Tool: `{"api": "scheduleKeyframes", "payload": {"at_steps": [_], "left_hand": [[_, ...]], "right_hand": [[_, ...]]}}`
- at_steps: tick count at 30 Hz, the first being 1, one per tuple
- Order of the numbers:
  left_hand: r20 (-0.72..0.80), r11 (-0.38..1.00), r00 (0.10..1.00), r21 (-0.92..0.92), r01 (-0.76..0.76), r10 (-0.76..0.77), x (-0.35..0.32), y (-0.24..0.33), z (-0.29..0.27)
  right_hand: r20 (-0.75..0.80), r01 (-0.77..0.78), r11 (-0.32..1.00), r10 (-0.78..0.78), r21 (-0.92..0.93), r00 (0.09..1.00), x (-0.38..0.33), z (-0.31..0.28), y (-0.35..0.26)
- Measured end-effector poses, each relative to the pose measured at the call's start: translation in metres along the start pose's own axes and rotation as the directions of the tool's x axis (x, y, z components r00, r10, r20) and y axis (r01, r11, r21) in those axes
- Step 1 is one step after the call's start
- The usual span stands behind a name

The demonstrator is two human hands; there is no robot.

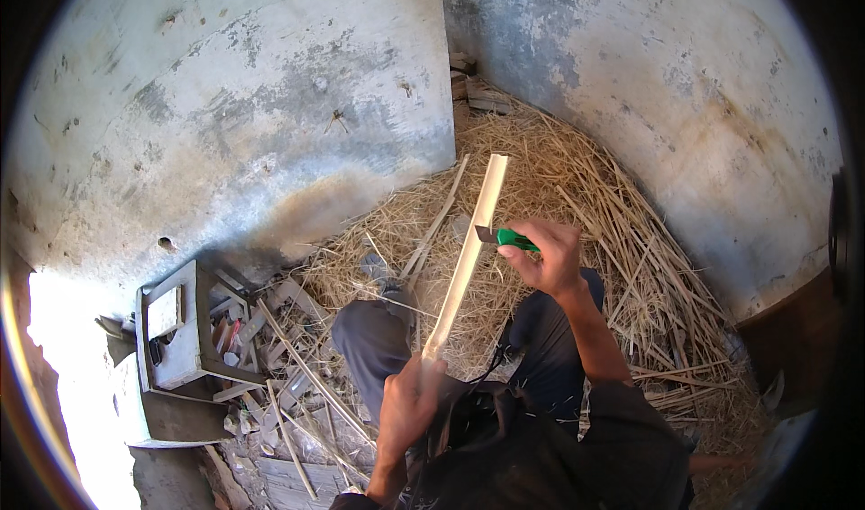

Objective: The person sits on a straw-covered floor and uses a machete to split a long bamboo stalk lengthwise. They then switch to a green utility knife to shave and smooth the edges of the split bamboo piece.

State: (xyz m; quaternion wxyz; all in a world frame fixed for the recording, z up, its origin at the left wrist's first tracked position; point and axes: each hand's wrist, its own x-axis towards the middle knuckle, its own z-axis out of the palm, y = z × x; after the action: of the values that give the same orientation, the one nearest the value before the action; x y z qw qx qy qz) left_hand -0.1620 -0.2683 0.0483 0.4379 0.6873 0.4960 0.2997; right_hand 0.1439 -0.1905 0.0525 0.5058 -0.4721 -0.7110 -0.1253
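Observation:
My left hand point(410, 404) is closed around the lower end of a pale split bamboo strip point(470, 249), which slants up and away from me, leaning a little to the right. In my right hand point(551, 256) is a knife point(517, 239) with a green handle. Its short, dark blade meets the strip's right edge, above the middle of its length. The strip's upper end points freely over the straw. My right fingers wrap the handle and hide part of it.
Straw and thin shavings point(532, 159) cover the floor ahead, with long split sticks point(649, 267) piled at right. A worn wooden box-like stand point(185, 357) and scattered debris lie at left. Stained walls point(270, 77) close in the far side. My knees point(371, 334) flank the strip.

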Motion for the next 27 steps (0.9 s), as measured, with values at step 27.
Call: {"api": "scheduleKeyframes", "payload": {"at_steps": [27], "left_hand": [[0.028,0.982,0.984,0.077,0.175,-0.177,-0.019,-0.030,-0.012]], "right_hand": [[-0.063,-0.313,0.947,0.318,0.072,0.946,0.005,-0.017,0.049]]}}
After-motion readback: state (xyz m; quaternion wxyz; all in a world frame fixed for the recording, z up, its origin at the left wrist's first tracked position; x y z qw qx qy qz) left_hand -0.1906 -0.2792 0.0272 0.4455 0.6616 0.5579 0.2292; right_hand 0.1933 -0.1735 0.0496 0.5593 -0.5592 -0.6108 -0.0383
